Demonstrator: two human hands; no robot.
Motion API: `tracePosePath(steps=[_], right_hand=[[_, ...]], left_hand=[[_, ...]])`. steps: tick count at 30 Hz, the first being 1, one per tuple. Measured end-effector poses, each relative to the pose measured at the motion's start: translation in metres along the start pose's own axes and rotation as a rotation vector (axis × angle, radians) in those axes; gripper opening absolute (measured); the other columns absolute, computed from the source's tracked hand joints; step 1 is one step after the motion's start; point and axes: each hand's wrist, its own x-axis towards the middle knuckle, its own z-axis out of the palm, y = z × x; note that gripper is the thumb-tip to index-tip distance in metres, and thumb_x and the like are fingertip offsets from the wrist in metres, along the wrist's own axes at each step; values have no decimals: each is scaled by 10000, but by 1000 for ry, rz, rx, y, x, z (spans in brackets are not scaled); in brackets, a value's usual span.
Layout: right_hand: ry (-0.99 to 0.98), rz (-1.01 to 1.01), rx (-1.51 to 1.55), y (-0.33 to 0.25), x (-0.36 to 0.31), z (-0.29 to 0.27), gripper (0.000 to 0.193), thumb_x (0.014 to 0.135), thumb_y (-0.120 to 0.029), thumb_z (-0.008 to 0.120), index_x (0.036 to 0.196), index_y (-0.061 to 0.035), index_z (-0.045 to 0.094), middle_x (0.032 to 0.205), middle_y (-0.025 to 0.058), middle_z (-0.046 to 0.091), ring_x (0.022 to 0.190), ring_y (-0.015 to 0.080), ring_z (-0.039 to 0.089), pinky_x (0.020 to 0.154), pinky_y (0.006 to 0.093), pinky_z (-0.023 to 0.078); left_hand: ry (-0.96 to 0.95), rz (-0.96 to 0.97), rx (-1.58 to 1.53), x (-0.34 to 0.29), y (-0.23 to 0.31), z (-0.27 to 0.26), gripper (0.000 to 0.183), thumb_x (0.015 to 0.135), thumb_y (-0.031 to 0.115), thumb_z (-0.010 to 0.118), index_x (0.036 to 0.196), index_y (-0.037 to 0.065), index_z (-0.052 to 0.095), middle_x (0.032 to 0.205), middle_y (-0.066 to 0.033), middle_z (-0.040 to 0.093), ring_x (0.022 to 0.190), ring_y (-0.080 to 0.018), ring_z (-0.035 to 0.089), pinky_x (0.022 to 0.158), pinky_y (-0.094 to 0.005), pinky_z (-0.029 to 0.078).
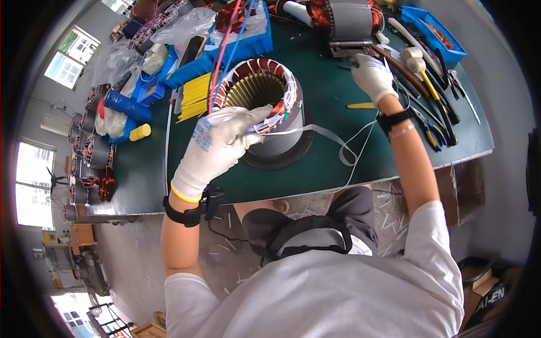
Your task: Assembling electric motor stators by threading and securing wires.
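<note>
A motor stator (296, 121) stands upright on the green table, its copper end winding (248, 69) laced with white tape. My left hand (222, 138), in a white glove, curls over the winding's near left edge, thumb and fingers closed round it. White lacing tape (321, 130) runs from beside my left fingertips to the right, looping over the table. My right hand (369, 78), also gloved, is closed in front of the tools at the right; what its fingers hold is hidden. Pink and blue leads (228, 42) rise from the stator.
Yellow strips (194, 97) lie left of the stator, near blue bins (248, 48). Another wound stator (352, 22) sits at the back. A mallet (417, 63), pliers (433, 135) and other tools lie at the right. A yellow flat stick (360, 106) rests near my right hand.
</note>
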Motion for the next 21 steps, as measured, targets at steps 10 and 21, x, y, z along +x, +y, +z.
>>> tracePosePath(steps=[10, 21], right_hand=[[-84, -177, -404, 18, 42, 57, 269, 935, -130, 482, 1121, -84, 671, 1122, 174, 704, 1047, 340, 692, 894, 438, 553], [186, -49, 1193, -101, -146, -64, 232, 861, 64, 679, 1087, 21, 649, 1004, 55, 699, 778, 33, 580, 698, 176, 467]], left_hand=[[36, 110, 142, 0, -5, 4, 507, 752, 179, 787, 1245, 114, 687, 862, -127, 664, 888, -330, 629, 835, -423, 497], [263, 96, 263, -2, 12, 39, 472, 790, 136, 776, 1230, 63, 620, 801, -90, 675, 790, -305, 655, 867, -417, 533]])
